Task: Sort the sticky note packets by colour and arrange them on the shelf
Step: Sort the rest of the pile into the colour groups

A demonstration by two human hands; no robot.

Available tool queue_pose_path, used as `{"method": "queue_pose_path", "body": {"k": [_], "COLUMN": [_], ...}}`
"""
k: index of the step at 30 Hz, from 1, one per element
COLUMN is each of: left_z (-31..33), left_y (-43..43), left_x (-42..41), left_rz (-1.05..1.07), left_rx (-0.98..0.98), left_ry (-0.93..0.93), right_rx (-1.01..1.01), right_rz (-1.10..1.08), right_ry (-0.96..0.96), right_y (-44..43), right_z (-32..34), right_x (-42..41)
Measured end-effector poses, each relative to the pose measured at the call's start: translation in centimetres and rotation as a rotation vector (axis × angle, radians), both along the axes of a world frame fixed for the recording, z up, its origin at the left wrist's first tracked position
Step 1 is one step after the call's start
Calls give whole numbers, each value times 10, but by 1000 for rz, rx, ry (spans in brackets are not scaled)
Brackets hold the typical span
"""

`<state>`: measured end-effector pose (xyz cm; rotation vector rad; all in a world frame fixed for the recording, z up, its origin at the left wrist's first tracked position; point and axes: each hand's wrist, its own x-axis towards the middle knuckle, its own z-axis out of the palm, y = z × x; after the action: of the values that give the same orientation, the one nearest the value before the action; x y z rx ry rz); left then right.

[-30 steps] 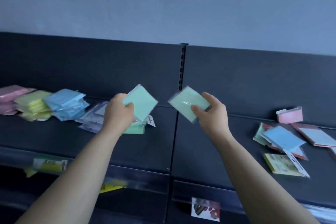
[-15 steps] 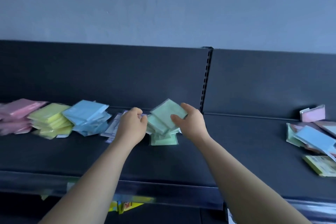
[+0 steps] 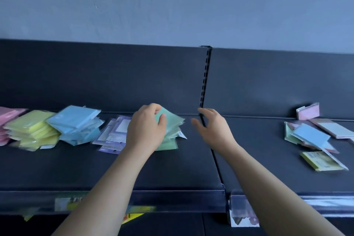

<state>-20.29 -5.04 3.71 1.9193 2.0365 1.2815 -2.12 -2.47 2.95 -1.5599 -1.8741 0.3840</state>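
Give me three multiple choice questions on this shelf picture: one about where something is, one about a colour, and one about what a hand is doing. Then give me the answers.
1. Which colour of stack lies directly left of the green stack? A blue; B purple; C pink.
2. What colour is the upright packet against the back panel? A yellow; B green; C pink.
3. The right hand is: A gripping a packet; B open and empty; C curled in a fist.

Answers:
1 B: the purple stack is its neighbour on that side.
2 C: the upright packet is pale pink.
3 B: its fingers are spread and hold nothing, while the left hand grips the top green packet.
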Motion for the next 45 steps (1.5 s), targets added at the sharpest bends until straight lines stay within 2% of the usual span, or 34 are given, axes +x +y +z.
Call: {"method": "queue_pose_path", "body": {"k": [7, 11, 16, 21, 26, 31, 36, 41, 45], "left_z": [1, -5, -17, -28, -34, -42, -42, -47, -41], "left_y": [5, 15, 37, 65, 88, 100, 100, 88, 80], "left_x": [109, 188, 274, 344, 393, 400, 377, 361, 348], "left_rz": [-160, -259, -331, -363, -362, -326, -222, -195, -171], "left_rx": [0, -92, -226, -356, -491, -557, -493, -500, -450], "left_ry": [11, -4, -1, 53, 86, 130, -185, -318, -400], "right_rx": [35, -25, -126, -187, -190, -233, -248, -342, -344], "right_rz": [-150, -276, -392, -407, -339, -289, -309, -329, -278], "right_ry": [-113, -153, -67, -14, 33, 132, 134, 118, 238], "right_y": [-15, -20, -25, -13, -2, 10, 27, 44, 49], "right_z": [-3, -5, -14, -31, -41, -41, -42, -40, -40], "right_x": [123, 207, 307, 369, 392, 394, 389, 375, 374]}}
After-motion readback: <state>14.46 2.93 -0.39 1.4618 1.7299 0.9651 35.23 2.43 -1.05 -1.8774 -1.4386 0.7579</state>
